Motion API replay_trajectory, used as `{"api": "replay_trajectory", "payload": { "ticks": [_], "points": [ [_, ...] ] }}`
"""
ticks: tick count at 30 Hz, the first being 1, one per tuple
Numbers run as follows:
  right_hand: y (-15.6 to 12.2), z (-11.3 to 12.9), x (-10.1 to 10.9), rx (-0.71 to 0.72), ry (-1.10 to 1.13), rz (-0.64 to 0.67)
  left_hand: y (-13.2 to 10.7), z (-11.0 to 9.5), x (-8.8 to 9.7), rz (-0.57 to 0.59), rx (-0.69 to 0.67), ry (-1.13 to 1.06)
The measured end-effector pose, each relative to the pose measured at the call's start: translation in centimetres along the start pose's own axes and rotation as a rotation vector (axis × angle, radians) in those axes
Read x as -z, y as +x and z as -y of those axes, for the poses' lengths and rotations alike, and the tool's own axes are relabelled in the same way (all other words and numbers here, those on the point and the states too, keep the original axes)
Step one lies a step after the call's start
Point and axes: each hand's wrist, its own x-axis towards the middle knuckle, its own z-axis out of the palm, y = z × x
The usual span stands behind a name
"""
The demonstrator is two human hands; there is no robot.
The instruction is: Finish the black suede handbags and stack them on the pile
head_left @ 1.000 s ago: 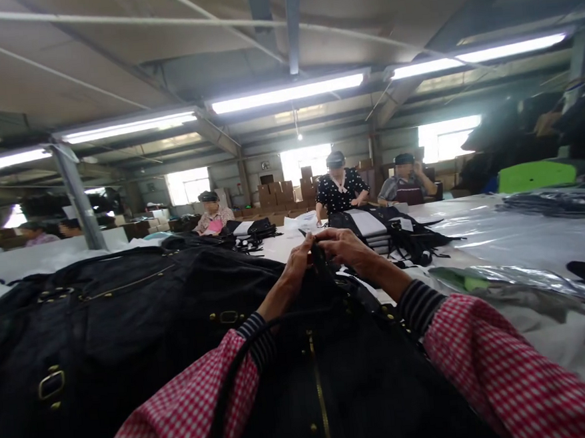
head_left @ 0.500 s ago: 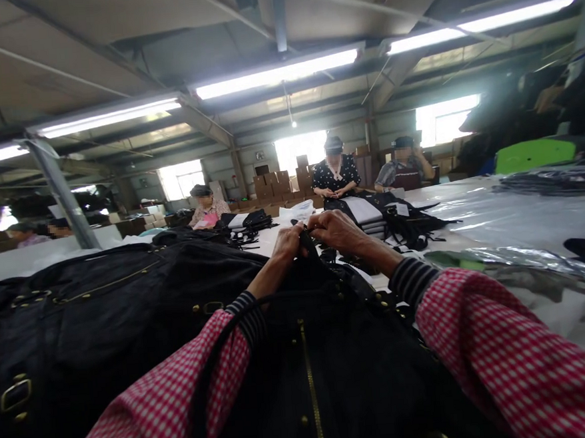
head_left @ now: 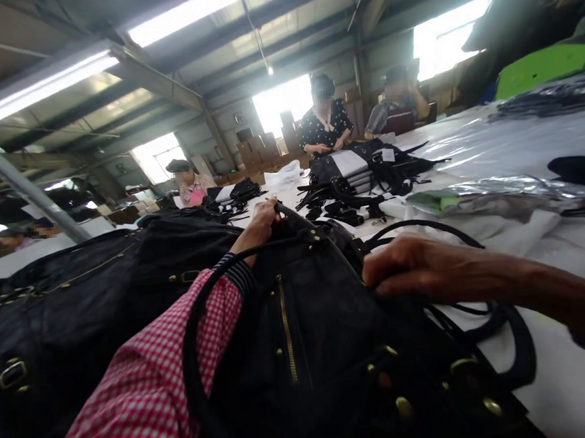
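A black handbag with a brass front zipper, brass studs and rope-like handles lies before me. My left hand is closed on the far end of its top edge. My right hand, with fingers curled in, is at the right part of the bag's top opening. Whatever its fingertips pinch is hidden. One looped handle arches over my left forearm. Another handle sticks out to the right above the white table.
More black bags are heaped on the left. Stacked black pieces with white sheets and loose straps lie ahead. Clear plastic sheeting covers part of the table at right. Several people sit or stand farther back, one in a dotted top.
My right hand has left my left hand at the bag's far end and come back along the top opening toward me, to the right. My left hand stays there. The view has tilted down.
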Motion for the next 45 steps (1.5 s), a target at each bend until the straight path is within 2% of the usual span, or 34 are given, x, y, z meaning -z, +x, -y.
{"api": "replay_trajectory", "payload": {
  "ticks": [2, 5, 8, 11, 14, 15, 17, 18, 20, 22, 24, 25, 26, 28, 32, 34, 36, 38, 41, 43, 45],
  "points": [
    [-2.0, 0.8, -0.8, -0.051, 0.102, 0.03, -0.1, -0.1, -0.1, -0.009, 0.008, 0.036],
    [-3.7, 1.7, -1.5, -0.104, 0.197, 0.074, -0.8, -0.5, -0.1, -0.009, 0.016, 0.085],
    [-4.5, 2.1, -2.3, -0.154, 0.243, 0.051, -2.2, -1.4, 0.6, 0.058, 0.02, 0.127],
    [-5.2, 1.8, -3.4, -0.183, 0.313, -0.052, -3.7, -3.5, 3.0, 0.203, 0.003, 0.18],
    [-5.7, 1.3, -4.6, -0.194, 0.398, -0.108, -4.9, -7.3, 6.9, 0.345, -0.045, 0.252],
    [-5.8, 1.3, -4.9, -0.197, 0.413, -0.126, -5.4, -8.8, 8.1, 0.396, -0.085, 0.293],
    [-5.8, 1.4, -5.3, -0.198, 0.422, -0.165, -7.2, -11.7, 9.8, 0.499, -0.278, 0.452],
    [-5.7, 1.6, -5.5, -0.197, 0.423, -0.182, -8.5, -12.8, 10.0, 0.55, -0.396, 0.528],
    [-5.6, 2.2, -5.6, -0.202, 0.418, -0.205, -11.9, -13.7, 9.3, 0.673, -0.631, 0.647],
    [-5.6, 3.0, -5.7, -0.215, 0.384, -0.224, -15.6, -12.7, 7.1, 0.838, -0.831, 0.732],
    [-5.9, 4.0, -5.9, -0.22, 0.301, -0.257, -18.3, -10.5, 4.4, 1.011, -0.983, 0.827],
    [-6.1, 4.4, -6.0, -0.222, 0.242, -0.275, -19.1, -9.2, 3.2, 1.034, -1.048, 0.867],
    [-6.4, 4.9, -6.1, -0.227, 0.179, -0.288, -19.5, -8.1, 2.3, 1.038, -1.111, 0.898],
    [-7.1, 5.6, -6.2, -0.26, 0.08, -0.287, -19.6, -6.4, 1.4, 0.974, -1.185, 0.924],
    [-7.5, 6.0, -4.9, -0.285, 0.036, -0.212, -19.3, -5.2, 2.4, 0.791, -1.317, 0.954],
    [-6.4, 5.7, -3.8, -0.209, -0.017, -0.298, -19.5, -5.3, 3.0, 0.734, -1.377, 0.994],
    [-4.5, 5.1, -3.1, -0.123, -0.036, -0.458, -19.7, -5.5, 3.3, 0.736, -1.357, 0.991],
    [-2.2, 4.1, -3.3, -0.083, 0.043, -0.54, -19.7, -5.7, 3.5, 0.801, -1.272, 0.927],
    [0.3, 2.0, -5.0, -0.038, 0.169, -0.439, -19.2, -6.0, 3.9, 0.915, -1.157, 0.84],
    [0.9, 0.9, -6.2, 0.018, 0.184, -0.33, -18.9, -6.5, 4.3, 0.954, -1.117, 0.835],
    [0.9, 0.1, -6.8, 0.045, 0.154, -0.278, -18.9, -7.4, 4.9, 0.982, -1.077, 0.854]
  ]
}}
